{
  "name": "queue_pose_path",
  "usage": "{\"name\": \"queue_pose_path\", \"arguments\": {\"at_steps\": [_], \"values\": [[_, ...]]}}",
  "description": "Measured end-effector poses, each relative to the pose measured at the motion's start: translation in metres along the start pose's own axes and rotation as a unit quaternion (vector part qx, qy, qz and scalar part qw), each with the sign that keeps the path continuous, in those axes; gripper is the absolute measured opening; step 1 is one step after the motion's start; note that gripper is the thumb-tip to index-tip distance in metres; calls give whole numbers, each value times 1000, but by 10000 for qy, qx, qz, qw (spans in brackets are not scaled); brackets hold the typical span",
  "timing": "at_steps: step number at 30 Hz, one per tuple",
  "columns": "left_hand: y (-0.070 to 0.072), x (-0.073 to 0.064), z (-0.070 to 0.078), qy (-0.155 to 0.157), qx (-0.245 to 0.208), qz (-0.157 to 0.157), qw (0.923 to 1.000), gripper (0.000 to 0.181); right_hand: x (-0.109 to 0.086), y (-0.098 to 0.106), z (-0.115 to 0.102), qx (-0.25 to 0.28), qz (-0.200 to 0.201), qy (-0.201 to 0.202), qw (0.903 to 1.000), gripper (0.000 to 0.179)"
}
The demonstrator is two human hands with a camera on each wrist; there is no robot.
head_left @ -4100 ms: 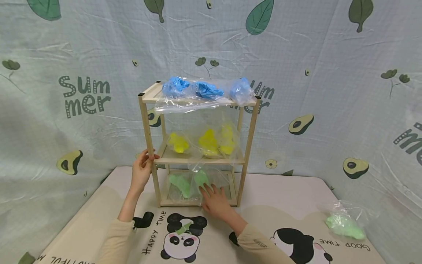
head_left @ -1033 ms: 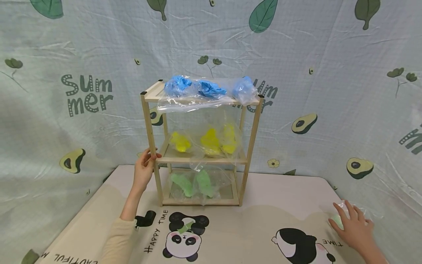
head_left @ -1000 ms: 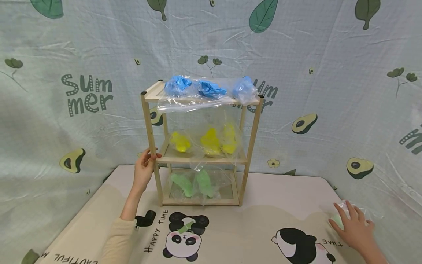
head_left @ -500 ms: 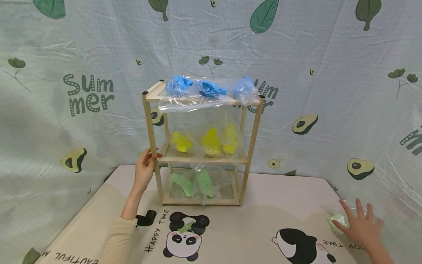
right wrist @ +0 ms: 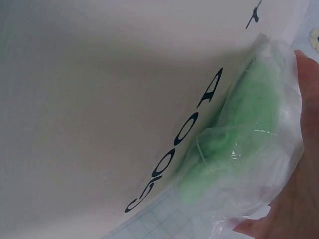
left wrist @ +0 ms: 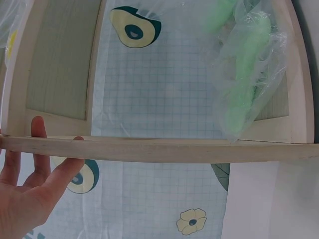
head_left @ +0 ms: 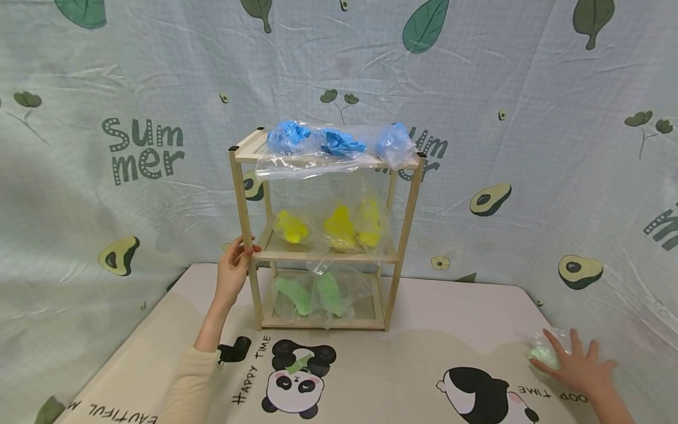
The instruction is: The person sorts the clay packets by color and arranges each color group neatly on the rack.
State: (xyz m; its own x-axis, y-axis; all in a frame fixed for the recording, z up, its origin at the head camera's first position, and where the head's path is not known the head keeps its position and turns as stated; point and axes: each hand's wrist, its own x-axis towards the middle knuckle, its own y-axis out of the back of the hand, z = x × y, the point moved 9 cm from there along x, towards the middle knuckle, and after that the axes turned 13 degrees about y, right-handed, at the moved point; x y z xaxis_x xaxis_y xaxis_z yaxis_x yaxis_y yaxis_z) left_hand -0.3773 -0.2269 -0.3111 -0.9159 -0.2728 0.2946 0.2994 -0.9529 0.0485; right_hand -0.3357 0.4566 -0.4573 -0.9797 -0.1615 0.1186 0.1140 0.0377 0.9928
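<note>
A small three-tier wooden shelf stands on the table. My left hand holds its left front post at the middle tier, fingertips and thumb against the wood, also seen in the left wrist view, where the hand reaches round the post. At the table's right edge lies a clear plastic bag with a crumpled light-green thing inside. My right hand is over it with fingers spread. In the right wrist view the green bag lies close along the hand; firm contact is unclear.
Clear bags with blue crumpled contents lie on the top tier. Bags with yellow contents fill the middle tier, and two green ones the bottom. A printed cloth hangs behind and beside the table.
Since the earliest frame, my right hand has left the bottom tier and moved right to the green bag. Its fingers have spread and lowered slightly. The left hand keeps its hold on the post.
</note>
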Motion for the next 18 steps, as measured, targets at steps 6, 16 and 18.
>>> {"name": "queue_pose_path", "arguments": {"at_steps": [6,16,18], "values": [[0,0,0,20,25,-22,10000,20,1,-13,3,54,-452,31,9990,97],[1,0,-1,39,0,-34,10000,20,-1,-17,-8,1,-694,320,9971,89],[0,-1,-1,43,-4,-35,10000,20,-2,-14,-12,-8,-585,428,9974,84]]}}
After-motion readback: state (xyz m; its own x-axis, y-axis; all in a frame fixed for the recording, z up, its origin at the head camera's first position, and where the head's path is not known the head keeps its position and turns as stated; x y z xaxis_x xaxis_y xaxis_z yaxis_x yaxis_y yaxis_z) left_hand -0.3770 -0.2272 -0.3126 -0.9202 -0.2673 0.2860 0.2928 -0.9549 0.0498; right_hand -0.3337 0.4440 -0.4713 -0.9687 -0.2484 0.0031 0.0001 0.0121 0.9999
